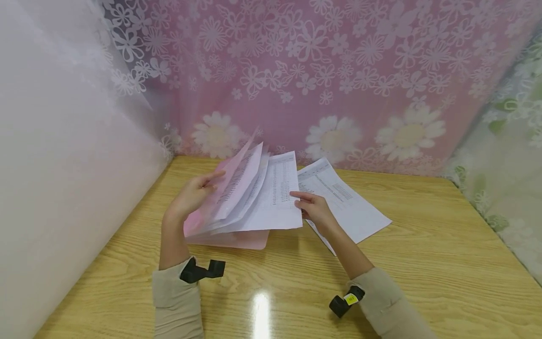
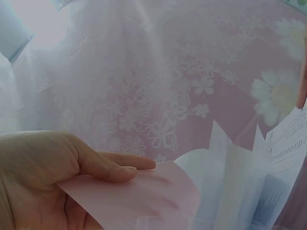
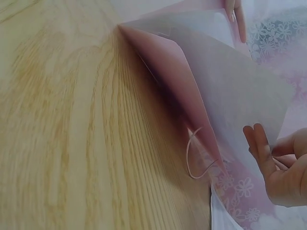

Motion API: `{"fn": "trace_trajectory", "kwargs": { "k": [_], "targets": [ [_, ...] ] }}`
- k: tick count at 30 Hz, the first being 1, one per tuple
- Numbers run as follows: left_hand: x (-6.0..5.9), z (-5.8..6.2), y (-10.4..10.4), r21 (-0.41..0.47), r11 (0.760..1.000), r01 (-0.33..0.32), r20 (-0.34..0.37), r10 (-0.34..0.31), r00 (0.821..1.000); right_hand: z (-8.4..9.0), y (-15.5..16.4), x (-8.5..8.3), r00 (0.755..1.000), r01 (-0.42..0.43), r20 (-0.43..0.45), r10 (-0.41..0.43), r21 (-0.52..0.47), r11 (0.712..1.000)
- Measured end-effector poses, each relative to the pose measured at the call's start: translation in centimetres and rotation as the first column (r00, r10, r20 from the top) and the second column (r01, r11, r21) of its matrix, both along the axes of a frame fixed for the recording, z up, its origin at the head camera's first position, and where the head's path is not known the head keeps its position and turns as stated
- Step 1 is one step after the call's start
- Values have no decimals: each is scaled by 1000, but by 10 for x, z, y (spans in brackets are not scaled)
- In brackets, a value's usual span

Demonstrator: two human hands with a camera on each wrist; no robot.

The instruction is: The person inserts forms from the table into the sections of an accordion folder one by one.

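Note:
A pink folder (image 1: pixel 245 240) lies opened on the table, its front cover raised and several printed sheets fanned up inside. My left hand (image 1: pixel 191 195) holds the raised pink cover, thumb on the near side and fingers behind, as the left wrist view also shows. My right hand (image 1: pixel 319 215) pinches the right edge of a printed sheet (image 1: pixel 271 212) at the folder's right side. In the right wrist view, that sheet (image 3: pixel 240 81) rises off the folder's back cover, and a thin cord loop (image 3: pixel 188 155) hangs from the cover's edge.
More printed paper (image 1: pixel 351 212) lies on the wooden table (image 1: pixel 423 263) to the right, partly behind my right hand. A pink flowered curtain (image 1: pixel 271 70) hangs along the back edge. Pale sheeting borders the left (image 1: pixel 76 141) and right sides.

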State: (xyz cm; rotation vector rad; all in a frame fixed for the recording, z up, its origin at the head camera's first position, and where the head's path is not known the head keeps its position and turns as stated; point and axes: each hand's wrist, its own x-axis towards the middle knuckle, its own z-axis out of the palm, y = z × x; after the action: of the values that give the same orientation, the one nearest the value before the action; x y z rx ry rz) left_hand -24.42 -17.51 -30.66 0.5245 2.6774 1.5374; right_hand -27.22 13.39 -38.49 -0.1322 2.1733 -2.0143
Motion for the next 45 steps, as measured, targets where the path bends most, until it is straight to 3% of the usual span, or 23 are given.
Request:
{"fn": "trace_trajectory", "kwargs": {
  "k": [12,23,45],
  "targets": [
    [1,1,1,11,1000,0,12,0,1000,-2,-16,-6,995,-86,51,88,-54,995],
    [3,3,1,21,1000,3,13,-4,1000,0,-34,-7,983,-182,29,184,-53,982],
    [3,3,3,15,1000,1,-1,-1,1000,-8,-76,-8,984,-174,39,174,-5,985]
  ]
}}
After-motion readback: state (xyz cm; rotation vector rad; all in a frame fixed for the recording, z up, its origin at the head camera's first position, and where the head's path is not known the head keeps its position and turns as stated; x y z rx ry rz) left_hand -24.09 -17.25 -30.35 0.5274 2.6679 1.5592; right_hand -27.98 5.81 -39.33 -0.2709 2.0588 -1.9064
